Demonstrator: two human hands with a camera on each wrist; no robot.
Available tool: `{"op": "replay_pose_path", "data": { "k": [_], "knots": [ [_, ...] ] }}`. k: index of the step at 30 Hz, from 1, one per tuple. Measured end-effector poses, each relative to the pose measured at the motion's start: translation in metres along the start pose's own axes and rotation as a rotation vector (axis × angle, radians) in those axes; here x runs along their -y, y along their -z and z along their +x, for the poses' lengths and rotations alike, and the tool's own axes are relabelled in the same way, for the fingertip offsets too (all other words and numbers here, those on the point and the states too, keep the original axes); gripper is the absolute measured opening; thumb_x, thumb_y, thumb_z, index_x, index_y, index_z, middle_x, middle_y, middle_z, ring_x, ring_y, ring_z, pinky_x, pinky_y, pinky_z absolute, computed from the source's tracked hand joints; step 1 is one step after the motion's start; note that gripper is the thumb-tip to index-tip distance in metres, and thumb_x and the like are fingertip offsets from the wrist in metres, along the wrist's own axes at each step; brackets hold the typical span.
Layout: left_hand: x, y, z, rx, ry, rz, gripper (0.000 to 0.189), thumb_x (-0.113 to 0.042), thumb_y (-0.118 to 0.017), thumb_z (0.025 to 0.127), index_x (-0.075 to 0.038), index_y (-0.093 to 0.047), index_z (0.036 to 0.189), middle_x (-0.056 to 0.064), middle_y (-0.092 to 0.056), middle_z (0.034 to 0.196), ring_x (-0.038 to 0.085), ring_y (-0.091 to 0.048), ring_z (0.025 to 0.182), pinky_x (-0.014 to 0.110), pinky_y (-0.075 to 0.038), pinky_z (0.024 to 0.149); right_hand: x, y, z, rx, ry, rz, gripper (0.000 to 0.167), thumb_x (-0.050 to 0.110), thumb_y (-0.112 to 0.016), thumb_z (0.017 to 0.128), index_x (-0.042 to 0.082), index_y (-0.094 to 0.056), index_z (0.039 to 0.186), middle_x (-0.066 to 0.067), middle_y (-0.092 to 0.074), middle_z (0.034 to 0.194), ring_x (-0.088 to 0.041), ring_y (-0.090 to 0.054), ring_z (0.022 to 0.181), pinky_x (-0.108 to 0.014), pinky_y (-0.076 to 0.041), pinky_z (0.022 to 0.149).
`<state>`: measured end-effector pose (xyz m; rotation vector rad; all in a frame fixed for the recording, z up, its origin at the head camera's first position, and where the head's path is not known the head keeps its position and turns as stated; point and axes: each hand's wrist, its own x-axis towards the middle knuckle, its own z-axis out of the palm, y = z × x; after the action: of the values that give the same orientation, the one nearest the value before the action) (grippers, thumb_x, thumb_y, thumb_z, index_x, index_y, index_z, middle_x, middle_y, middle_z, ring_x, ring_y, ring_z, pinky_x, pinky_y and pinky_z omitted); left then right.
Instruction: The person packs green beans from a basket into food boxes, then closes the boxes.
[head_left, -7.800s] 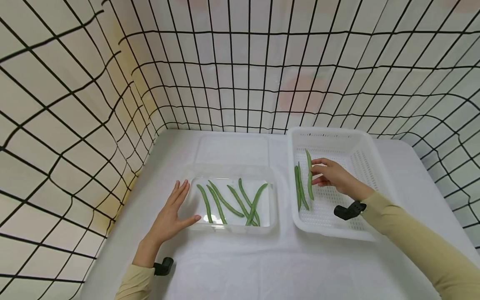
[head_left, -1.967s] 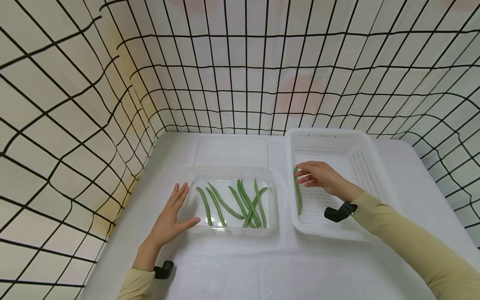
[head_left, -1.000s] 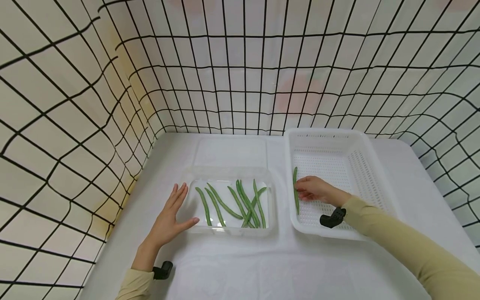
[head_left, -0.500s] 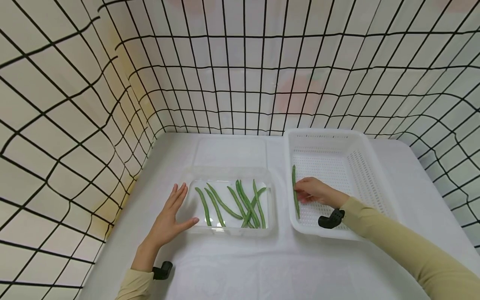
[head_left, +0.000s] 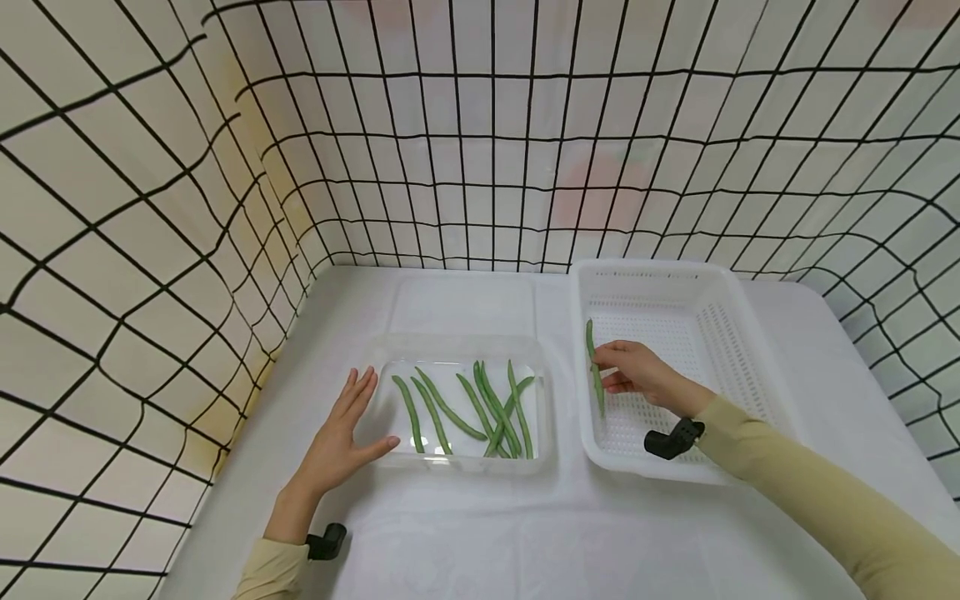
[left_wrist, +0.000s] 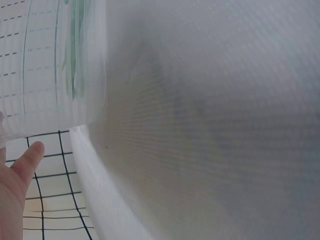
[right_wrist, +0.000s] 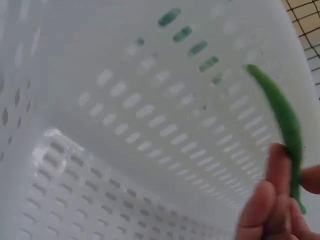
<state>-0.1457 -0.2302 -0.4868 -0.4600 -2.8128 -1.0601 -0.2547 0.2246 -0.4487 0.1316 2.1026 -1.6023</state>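
In the head view my right hand [head_left: 637,373] pinches a green bean [head_left: 590,340] between thumb and fingers, inside the white perforated basket [head_left: 663,265], near its left wall. The right wrist view shows that green bean [right_wrist: 284,112] tilted, its upper end sticking out past the fingertips. My left hand [head_left: 330,446] lies at the left side of a clear plastic box [head_left: 453,343], fingers straight and thumb spread along its near corner. Several other green beans [head_left: 446,404] lie in that box, some crossing on its right side. In the left wrist view only part of the left hand [left_wrist: 15,195] shows.
A flat clear lid [head_left: 461,304] lies behind the box on the white-covered table [head_left: 480,533]. Black wire grid panels [head_left: 495,158] stand along the back and both sides. Dark wrist cameras [head_left: 326,542] sit on both wrists.
Two beans from the basket now lie in the box. My right hand then reached down to the bean at the basket's left wall and has lifted it slightly. The left hand stays put.
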Motion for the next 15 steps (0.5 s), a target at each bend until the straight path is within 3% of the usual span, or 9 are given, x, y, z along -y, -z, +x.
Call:
{"op": "replay_pose_path", "data": {
  "k": [9, 15],
  "knots": [
    [0.001, -0.001, 0.0, -0.004, -0.004, 0.003, 0.098, -0.043, -0.076, 0.079, -0.023, -0.017, 0.154, 0.005, -0.015, 0.157, 0.02, -0.002, 0.143, 0.066, -0.028, 0.096, 0.021, -0.018, -0.012, -0.129, 0.136, 0.083, 0.042, 0.021, -0.054, 0.096, -0.007, -0.047, 0.126, -0.007, -0.057, 0.098, -0.007, -0.055, 0.058, -0.023, -0.051, 0.058],
    [0.001, -0.001, -0.001, -0.004, -0.007, 0.009, 0.098, -0.043, -0.076, 0.079, -0.023, -0.016, 0.154, 0.002, -0.014, 0.158, 0.02, -0.002, 0.143, 0.066, -0.028, 0.096, 0.041, -0.043, -0.021, -0.103, 0.19, 0.089, 0.035, 0.016, -0.055, 0.094, -0.006, -0.05, 0.121, -0.004, -0.059, 0.092, -0.009, -0.055, 0.054, -0.024, -0.051, 0.057]
  ]
}}
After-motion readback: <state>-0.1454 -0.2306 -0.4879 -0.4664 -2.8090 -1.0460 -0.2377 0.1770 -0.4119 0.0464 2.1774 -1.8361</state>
